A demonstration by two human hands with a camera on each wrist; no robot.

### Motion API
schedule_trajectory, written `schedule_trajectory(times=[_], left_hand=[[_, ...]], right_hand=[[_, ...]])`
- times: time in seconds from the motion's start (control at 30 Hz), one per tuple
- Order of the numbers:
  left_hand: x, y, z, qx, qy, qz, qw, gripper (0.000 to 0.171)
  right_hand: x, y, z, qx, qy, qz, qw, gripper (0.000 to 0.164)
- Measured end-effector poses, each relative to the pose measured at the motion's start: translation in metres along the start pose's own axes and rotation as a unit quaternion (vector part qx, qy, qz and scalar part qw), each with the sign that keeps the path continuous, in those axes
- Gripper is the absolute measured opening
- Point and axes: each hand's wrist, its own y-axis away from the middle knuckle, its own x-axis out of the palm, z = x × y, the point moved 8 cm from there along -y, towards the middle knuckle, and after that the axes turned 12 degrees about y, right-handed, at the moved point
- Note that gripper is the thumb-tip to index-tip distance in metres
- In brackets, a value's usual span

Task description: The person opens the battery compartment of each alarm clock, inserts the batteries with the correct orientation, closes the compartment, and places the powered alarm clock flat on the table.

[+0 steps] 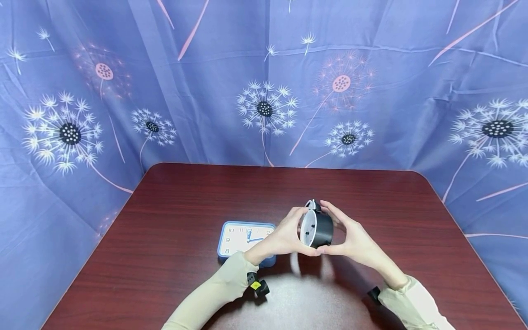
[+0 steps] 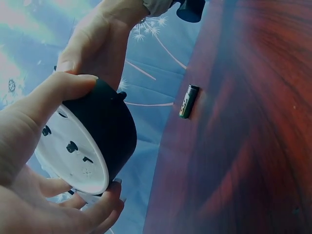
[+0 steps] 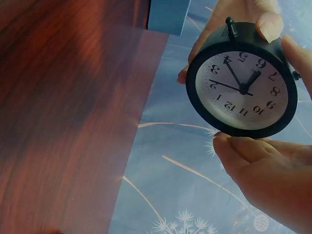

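Note:
Above the table, between my two hands, is a small round black alarm clock (image 1: 319, 229). Its white back plate (image 2: 73, 151) faces left and its white dial (image 3: 242, 84) faces right, seen upside down in the right wrist view. My left hand (image 1: 290, 233) grips it from the left, thumb (image 2: 46, 109) on the rim and fingers curled under. From the right, my right hand (image 1: 346, 231) holds the rim with its thumb (image 3: 248, 153) below the dial. A blue square clock (image 1: 246, 239) lies face up on the table under my left wrist.
A small green and black battery (image 2: 188, 101) lies on the dark red wooden table (image 1: 185, 201) near its edge. A blue dandelion-print cloth (image 1: 264, 82) hangs behind and around the table. A corner of the blue clock (image 3: 168, 14) shows in the right wrist view.

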Motion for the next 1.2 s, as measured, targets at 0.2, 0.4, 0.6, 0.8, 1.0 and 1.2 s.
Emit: schedule_trajectory(times=[0.2,0.4,0.6,0.8,1.0,1.2], left_hand=[[-0.0012,0.0012,-0.0031,0.021,-0.056,-0.007,0.9982,0.091],[-0.0011,0.0011,-0.0019,0.025,-0.075,-0.011,0.9968,0.091],[-0.0012,0.0013,0.0008,0.012,-0.107,-0.015,0.9941,0.093],[-0.0001,0.0026,0.0015,0.011,-0.134,-0.016,0.9908,0.098],[0.0008,0.0034,0.0018,0.017,-0.155,-0.017,0.9876,0.100],[0.0020,0.0026,-0.0018,0.034,-0.197,-0.020,0.9796,0.095]], right_hand=[[-0.0011,0.0011,0.0007,0.001,0.077,-0.009,0.997,0.103],[0.0002,0.0013,0.0019,-0.008,0.095,-0.007,0.995,0.101],[0.0017,0.0008,0.0032,-0.012,0.105,-0.012,0.994,0.104],[0.0023,0.0012,0.0032,-0.015,0.115,-0.015,0.993,0.103],[0.0036,0.0019,0.0001,-0.011,0.133,-0.011,0.991,0.106],[0.0054,0.0024,-0.0012,-0.008,0.154,-0.006,0.988,0.109]])
